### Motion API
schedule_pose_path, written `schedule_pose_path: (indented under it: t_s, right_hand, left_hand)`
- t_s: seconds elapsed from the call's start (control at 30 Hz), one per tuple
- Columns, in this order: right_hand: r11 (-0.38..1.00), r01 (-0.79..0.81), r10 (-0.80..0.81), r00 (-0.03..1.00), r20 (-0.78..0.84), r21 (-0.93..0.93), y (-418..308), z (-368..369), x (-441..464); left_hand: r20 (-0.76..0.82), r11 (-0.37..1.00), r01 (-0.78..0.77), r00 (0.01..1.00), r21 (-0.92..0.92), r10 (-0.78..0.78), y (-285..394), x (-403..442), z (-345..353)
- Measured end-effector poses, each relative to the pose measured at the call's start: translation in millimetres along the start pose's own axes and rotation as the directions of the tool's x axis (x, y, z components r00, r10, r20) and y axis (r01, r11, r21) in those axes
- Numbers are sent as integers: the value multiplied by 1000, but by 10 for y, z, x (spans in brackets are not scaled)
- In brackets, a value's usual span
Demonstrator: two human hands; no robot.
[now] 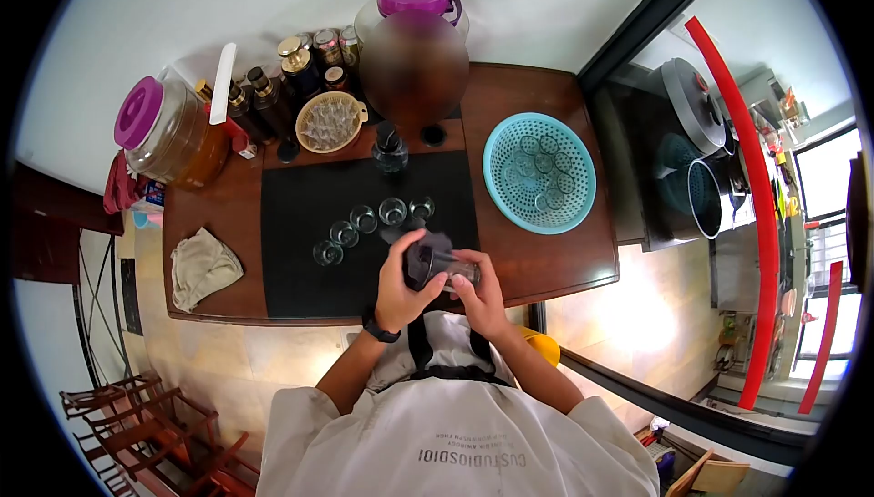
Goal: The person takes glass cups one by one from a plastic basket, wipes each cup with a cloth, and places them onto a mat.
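My left hand is closed around a dark grey-purple cloth, bunched up against a small clear drinking glass. Fingers of my right hand grip the glass, which is tilted on its side with its left part hidden by the cloth. Just beyond my hands, several small glasses stand in a slanting row on a black mat. To the right, a light blue colander holds several more clear glasses.
A dark glass bottle stands behind the row. Further back are a round basket of small clear items, dark bottles and a purple-lidded jar. A beige cloth lies at left. Pots stand right of the table.
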State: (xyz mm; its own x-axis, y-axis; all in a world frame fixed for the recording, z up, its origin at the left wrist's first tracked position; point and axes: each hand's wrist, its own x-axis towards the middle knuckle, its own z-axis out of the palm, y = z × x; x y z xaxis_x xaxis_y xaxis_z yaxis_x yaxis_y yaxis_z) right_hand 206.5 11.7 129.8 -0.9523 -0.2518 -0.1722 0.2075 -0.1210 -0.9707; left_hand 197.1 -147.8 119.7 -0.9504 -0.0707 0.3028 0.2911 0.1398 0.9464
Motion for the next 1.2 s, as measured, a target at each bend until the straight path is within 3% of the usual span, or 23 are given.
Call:
schedule_pose_path:
  t_s: [0.07, 0.17, 0.23, 0.27, 0.3, 0.33, 0.37, 0.47, 0.5, 0.57, 0.63, 0.7, 0.73, 0.77, 0.87, 0.9, 0.93, 0.97, 1.0, 1.03, 1.1, 1.17, 1.2]
  right_hand:
    - [997, 55, -58, 997, -52, -61, 4, 31, -17]
    - [984, 179, -175, 967, -186, 6, -20, 129, 3]
    - [981, 180, -153, 951, -269, 79, -60, 153, 5]
    - [981, 179, -152, 952, -267, 80, -70, 126, 5]
    - [927, 321, -358, 912, -202, -194, -88, 66, 0]
    - [778, 448, -532, 843, -82, -441, -107, 9, 3]
    - [778, 447, -531, 843, -81, -442, -127, -31, 6]
    - [692, 526, -586, 810, 42, -495, -184, -65, -35]
    - [694, 533, -570, 817, 82, -485, -209, -58, -42]
    - [691, 539, -559, 821, 118, -481, -223, -68, -50]
    - [929, 284, -299, 954, -28, -235, -220, -72, -67]
    - [891, 316, -335, 942, -2, -326, -335, -34, -62]
    - [999, 41, -39, 998, -42, 33, -409, 0, -84]
    - [890, -247, 256, 966, 28, 383, -441, 16, -109]
    - [901, -272, 270, 961, 53, 337, -359, 33, -69]
    - [935, -257, 260, 965, 21, 243, -353, 42, -68]
    - [990, -142, 141, 988, -65, -6, -256, 45, -73]
    - [990, -141, 140, 988, -66, -5, -265, 36, -40]
    - [884, 238, -261, 965, -4, -403, -289, 21, 20]
    - [498, 532, -568, 797, 206, -685, -305, 10, 56]
    - [562, 507, -554, 817, 158, -653, -108, -31, 92]
    - [747, 513, -555, 831, 28, -422, 59, -63, 134]
    - [868, 399, -453, 880, -141, -296, 55, 8, 121]
  left_hand:
    - [-72, 945, 134, 984, -298, -162, 3, -53, 58]
    - [-163, 898, 81, 973, -431, -166, 113, -46, 150]
    - [-126, 933, 69, 985, -354, -121, 65, -55, 70]
    - [-9, 972, 34, 999, -233, -37, 65, -53, 8]
    - [118, 994, -17, 993, -112, 30, 81, -45, -33]
    - [127, 968, 74, 991, -239, -44, 99, -25, -42]
    - [127, 968, 74, 991, -239, -44, 134, 6, -60]
    - [445, 969, 156, 894, -190, -57, 423, 180, -175]
    - [444, 969, 159, 894, -190, -59, 427, 203, -171]
    - [540, 992, 25, 841, -123, 46, 431, 260, -133]
    - [543, 992, 40, 840, -117, 30, 481, 303, -117]
    - [600, 997, -33, 797, -71, 69, 467, 361, -130]
    - [610, 996, 28, 792, -81, 27, 525, 366, -155]
    - [610, 996, 29, 792, -83, 27, 493, 360, -172]
    - [670, 1000, -28, 743, 12, 13, 391, 324, -229]
    - [580, 999, 41, 814, -28, -18, 391, 294, -211]
    - [486, 992, 103, 872, -75, -54, 386, 269, -195]
    - [487, 992, 103, 872, -75, -54, 327, 244, -188]
    - [517, 915, 320, 842, -246, -156, 265, 227, -178]
    - [563, 763, 513, 791, -394, -240, 227, 211, -171]
    - [548, 787, 471, 810, -399, -208, 211, 170, -128]
    - [505, 864, 399, 838, -308, -207, 192, 138, -85]
    - [463, 945, 257, 876, -204, -138, 234, 132, -52]
